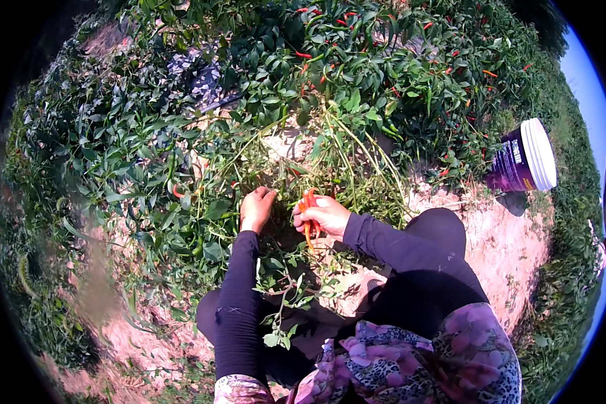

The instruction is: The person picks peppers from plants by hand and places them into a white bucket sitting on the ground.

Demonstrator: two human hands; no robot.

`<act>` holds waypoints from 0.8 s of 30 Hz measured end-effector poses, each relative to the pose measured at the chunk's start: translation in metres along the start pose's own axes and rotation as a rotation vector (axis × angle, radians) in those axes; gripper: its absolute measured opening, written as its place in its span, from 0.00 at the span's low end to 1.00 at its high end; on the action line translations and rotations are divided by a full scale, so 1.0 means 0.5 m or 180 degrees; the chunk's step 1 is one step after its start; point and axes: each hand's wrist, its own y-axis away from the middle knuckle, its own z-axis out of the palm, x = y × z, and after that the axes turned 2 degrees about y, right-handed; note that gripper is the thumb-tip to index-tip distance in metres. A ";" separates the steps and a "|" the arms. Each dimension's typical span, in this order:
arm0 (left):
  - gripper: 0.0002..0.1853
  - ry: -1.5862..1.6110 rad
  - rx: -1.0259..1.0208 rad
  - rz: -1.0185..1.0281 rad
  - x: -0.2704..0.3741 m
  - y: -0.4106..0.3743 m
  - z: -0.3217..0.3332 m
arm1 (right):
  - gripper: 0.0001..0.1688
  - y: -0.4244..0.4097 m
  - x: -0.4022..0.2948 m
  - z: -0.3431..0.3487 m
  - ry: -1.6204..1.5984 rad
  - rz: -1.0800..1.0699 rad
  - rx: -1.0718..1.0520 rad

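Several orange-red chili peppers (309, 222) are held in my right hand (325, 217), their tips pointing down past the fingers. To its left, my left hand (257, 208) reaches in among the stems and leaves of a chili plant (217, 202); its fingertips are partly hidden, so whether it grips anything cannot be told. A curved red chili (178, 192) hangs to the left of that hand. Green chilies (197, 247) hang lower in the foliage. Pale bent stems (366, 151) spread out beyond both hands.
A dark-labelled white-rimmed bucket (522, 156) stands at the right beside the plants. More chili plants with red fruit (384, 65) fill the far side. A leafy weed (285, 298) stands between my knees. Dry soil (510, 252) shows at the right.
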 end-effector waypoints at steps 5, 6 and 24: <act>0.05 0.2736 -0.0706 -0.0876 0.059 0.034 -0.058 | 0.10 -0.028 -0.004 -0.014 -0.0063 -0.0142 0.0107; 0.05 0.2824 -0.0825 -0.0830 0.055 0.037 -0.068 | 0.10 -0.036 -0.004 -0.013 0.0012 -0.0179 0.0102; 0.04 0.4055 -0.0936 -0.0972 0.060 0.023 -0.085 | 0.16 -0.165 0.082 -0.093 0.1015 -0.0401 0.1016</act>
